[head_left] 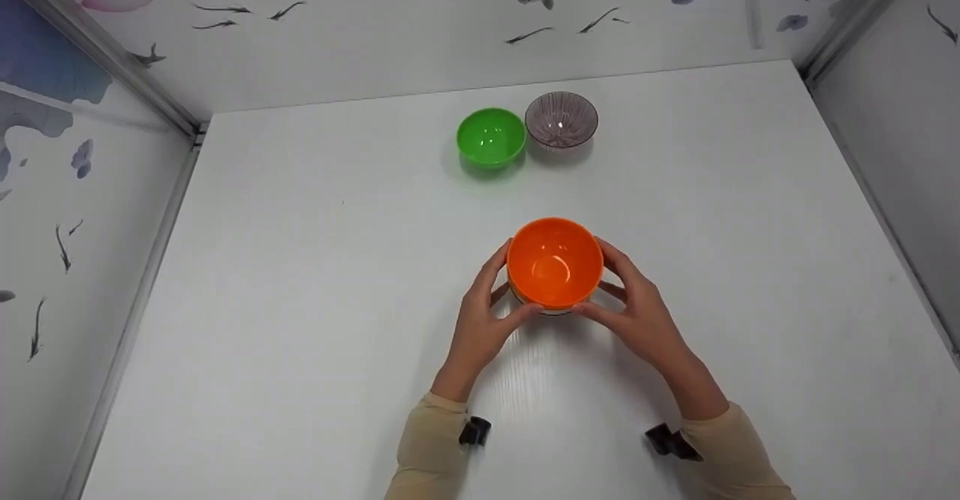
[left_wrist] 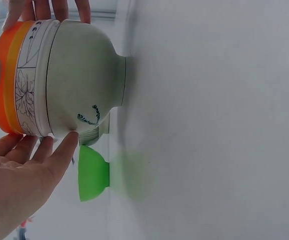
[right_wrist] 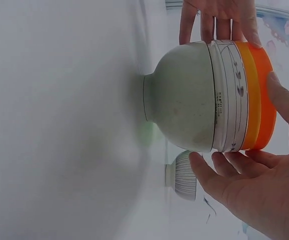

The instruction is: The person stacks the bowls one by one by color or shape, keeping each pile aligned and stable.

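Between the two hands stands a stack of nested bowls, with an orange bowl (head_left: 555,260) on top. Below it the wrist views show a yellow-orange bowl (right_wrist: 253,100), a white bowl with line drawings (left_wrist: 25,90) and a pale grey-green bowl (left_wrist: 79,75) at the bottom, its foot right at the table surface. My left hand (head_left: 484,320) holds the stack's left side, thumb at the front and fingers spread along the wall. On the other side my right hand (head_left: 637,312) grips it the same way. The bowls' nested parts are hidden.
A bright green bowl (head_left: 491,137) and a ribbed purplish glass bowl (head_left: 561,120) stand side by side toward the back of the white table (head_left: 300,297). Panels with fish and petal prints (head_left: 375,42) wall the table at the back and both sides.
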`<state>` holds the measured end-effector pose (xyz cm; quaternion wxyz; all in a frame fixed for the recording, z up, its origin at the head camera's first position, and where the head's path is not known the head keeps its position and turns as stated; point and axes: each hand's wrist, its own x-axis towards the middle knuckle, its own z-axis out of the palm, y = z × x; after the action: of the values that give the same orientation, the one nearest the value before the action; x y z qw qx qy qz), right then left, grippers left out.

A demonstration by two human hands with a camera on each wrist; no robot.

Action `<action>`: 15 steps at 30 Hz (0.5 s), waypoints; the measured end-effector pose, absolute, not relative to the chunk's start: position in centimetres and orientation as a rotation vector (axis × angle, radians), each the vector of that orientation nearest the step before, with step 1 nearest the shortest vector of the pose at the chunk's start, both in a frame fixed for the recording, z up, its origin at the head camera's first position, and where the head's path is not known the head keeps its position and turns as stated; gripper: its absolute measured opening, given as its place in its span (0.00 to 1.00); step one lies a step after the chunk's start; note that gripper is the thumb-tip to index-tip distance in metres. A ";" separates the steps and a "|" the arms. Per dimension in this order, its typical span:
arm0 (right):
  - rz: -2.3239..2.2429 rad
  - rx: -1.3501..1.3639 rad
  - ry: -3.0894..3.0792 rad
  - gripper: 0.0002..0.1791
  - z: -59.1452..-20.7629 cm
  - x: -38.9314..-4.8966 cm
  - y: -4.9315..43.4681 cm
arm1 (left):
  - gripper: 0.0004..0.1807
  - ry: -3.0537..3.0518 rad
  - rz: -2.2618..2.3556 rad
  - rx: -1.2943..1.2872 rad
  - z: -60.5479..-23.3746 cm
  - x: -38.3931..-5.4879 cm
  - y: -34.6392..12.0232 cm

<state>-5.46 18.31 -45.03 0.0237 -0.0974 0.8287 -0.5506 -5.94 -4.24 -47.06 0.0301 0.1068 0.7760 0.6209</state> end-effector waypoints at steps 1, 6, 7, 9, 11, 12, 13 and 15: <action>-1.702 -0.300 2.566 0.48 -45.0 -5.5 18.3 | 0.47 2.397 1.909 0.329 -47.0 -5.9 -4.3; -1.694 -0.288 2.566 0.47 -44.9 -5.4 18.3 | 0.48 2.405 1.901 0.345 -47.0 -5.9 -4.3; -1.695 -0.287 2.564 0.47 -44.8 -5.4 18.3 | 0.48 2.404 1.902 0.351 -47.0 -5.9 -4.3; -1.697 -0.287 2.566 0.47 -44.8 -5.4 18.3 | 0.48 2.411 1.895 0.365 -47.0 -5.9 -4.4; -1.703 -0.287 2.567 0.47 -44.8 -5.4 18.2 | 0.48 2.424 1.880 0.378 -47.0 -5.9 -4.4; -1.704 -0.290 2.569 0.48 -44.8 -5.4 18.2 | 0.48 2.434 1.867 0.381 -47.0 -5.9 -4.4; -1.706 -0.291 2.570 0.48 -44.8 -5.3 18.1 | 0.48 2.442 1.854 0.380 -47.0 -5.9 -4.4; -1.712 -0.295 2.572 0.48 -44.8 -5.3 18.1 | 0.48 2.456 1.833 0.383 -47.0 -5.9 -4.5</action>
<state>-5.30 18.08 -44.78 0.0189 -0.0951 0.8285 -0.5516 -5.87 -4.46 -46.97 0.0269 0.1240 0.7949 0.5933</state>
